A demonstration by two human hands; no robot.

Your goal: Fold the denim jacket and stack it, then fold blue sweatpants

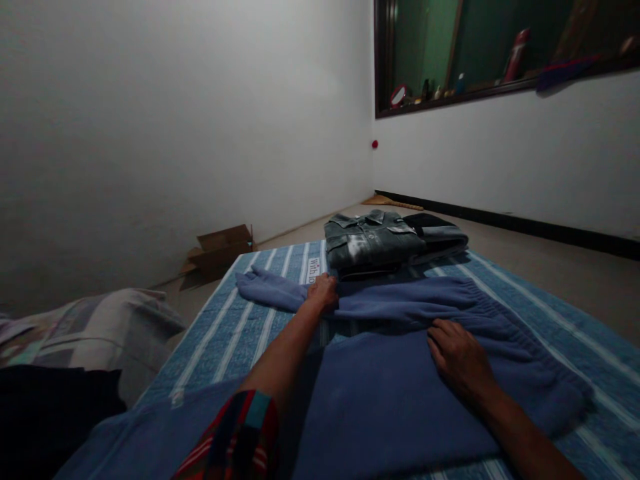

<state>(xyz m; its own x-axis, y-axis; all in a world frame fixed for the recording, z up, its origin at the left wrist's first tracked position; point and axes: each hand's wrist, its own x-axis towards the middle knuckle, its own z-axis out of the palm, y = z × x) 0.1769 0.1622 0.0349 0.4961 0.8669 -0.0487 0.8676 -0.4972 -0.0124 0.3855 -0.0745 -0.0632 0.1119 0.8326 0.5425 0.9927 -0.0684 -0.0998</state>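
Blue pants (380,393) lie spread on a blue striped bed cover (230,333), with the gathered waistband towards the right. One leg runs left along the far side, and the other reaches towards the lower left. My left hand (324,292) is closed on the far leg, its fingertips partly hidden. On the upper part of the pants rests my right hand (460,357), palm down, fingers lying flat. Just beyond the far leg sits a folded grey-green denim jacket (370,240).
Grey and black folded clothing (440,237) lies beside the jacket. An open cardboard box (223,250) stands on the floor by the left wall. Checked bedding (115,327) and a dark cloth (55,413) are at lower left. A window ledge (450,100) holds bottles.
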